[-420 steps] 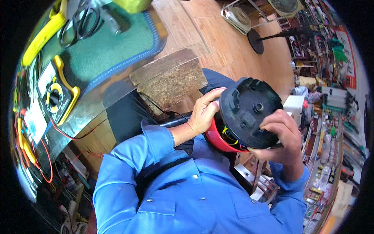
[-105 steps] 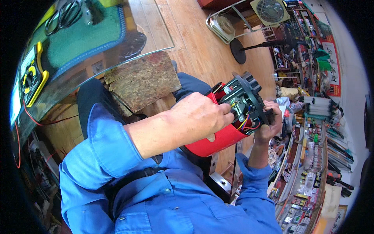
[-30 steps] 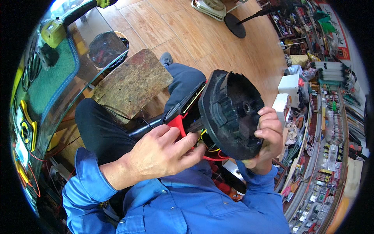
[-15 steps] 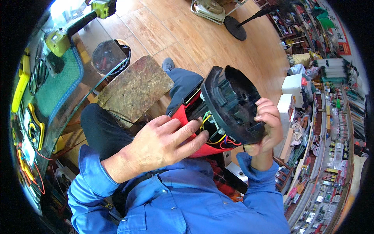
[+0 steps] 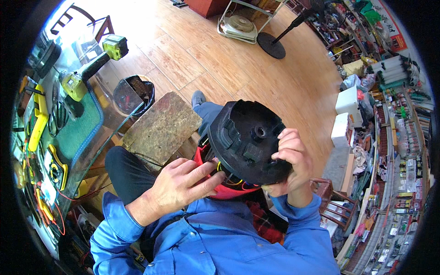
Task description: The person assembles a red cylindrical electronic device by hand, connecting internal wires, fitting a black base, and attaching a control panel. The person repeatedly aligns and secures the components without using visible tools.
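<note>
Over my lap is an appliance with a red housing (image 5: 225,192) and a round black plastic base (image 5: 247,151), tilted apart on one side. The base has a small hub with a hole and moulded ribs. Yellow wires (image 5: 219,166) and others of different colours show in the gap. My left hand (image 5: 176,183) is closed at the housing's rim, its fingertips at the gap beside the wires; its thumb is hidden. My right hand (image 5: 294,161) grips the right edge of the base, fingers over the face and thumb below.
On the left, a glass-topped table holds a green mat (image 5: 82,123), a yellow-green cordless tool (image 5: 75,85) and a yellow meter (image 5: 56,167). A worn board (image 5: 162,128) lies ahead, next to a lined bin (image 5: 133,98). Crowded parts shelves (image 5: 394,183) stand right.
The black base has tipped so its outer face turns more toward me, covering more of the gap. Both hands have shifted slightly left with it. The view has moved too.
</note>
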Available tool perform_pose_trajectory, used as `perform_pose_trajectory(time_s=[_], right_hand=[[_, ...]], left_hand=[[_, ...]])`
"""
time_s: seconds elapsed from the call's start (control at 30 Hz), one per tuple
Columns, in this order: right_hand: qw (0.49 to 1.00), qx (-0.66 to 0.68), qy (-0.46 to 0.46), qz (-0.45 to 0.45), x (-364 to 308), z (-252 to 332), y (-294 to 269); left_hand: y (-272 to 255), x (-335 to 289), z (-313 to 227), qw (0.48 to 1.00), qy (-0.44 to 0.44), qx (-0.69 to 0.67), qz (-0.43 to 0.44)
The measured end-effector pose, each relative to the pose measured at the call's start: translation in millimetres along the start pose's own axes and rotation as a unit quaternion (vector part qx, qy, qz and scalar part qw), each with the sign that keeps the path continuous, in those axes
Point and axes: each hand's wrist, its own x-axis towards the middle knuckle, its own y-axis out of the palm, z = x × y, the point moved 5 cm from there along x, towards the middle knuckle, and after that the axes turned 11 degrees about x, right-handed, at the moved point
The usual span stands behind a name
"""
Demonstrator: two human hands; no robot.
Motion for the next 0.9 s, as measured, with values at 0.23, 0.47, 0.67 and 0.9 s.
perform_pose_trajectory(time_s=[0.23, 0.47, 0.67, 0.9], right_hand=[[1.0, 0.0, -0.009, -0.009, -7.3, 5.9, 3.1], [0.998, -0.03, -0.004, -0.046, -16.8, -0.1, 1.6], [0.999, -0.031, 0.007, -0.035, -11.3, 1.2, 2.6], [0.999, -0.027, 0.001, 0.027, -3.6, 14.8, 10.7]], left_hand=[[-5.4, -8.7, -1.7, 0.997, 0.031, -0.032, -0.062], [-9.3, -24.8, 12.7, 0.977, -0.038, -0.128, -0.167], [28.7, -28.6, 39.2, 0.918, -0.273, -0.28, -0.067], [127.6, -73.8, 56.5, 0.695, -0.427, -0.578, 0.042]])
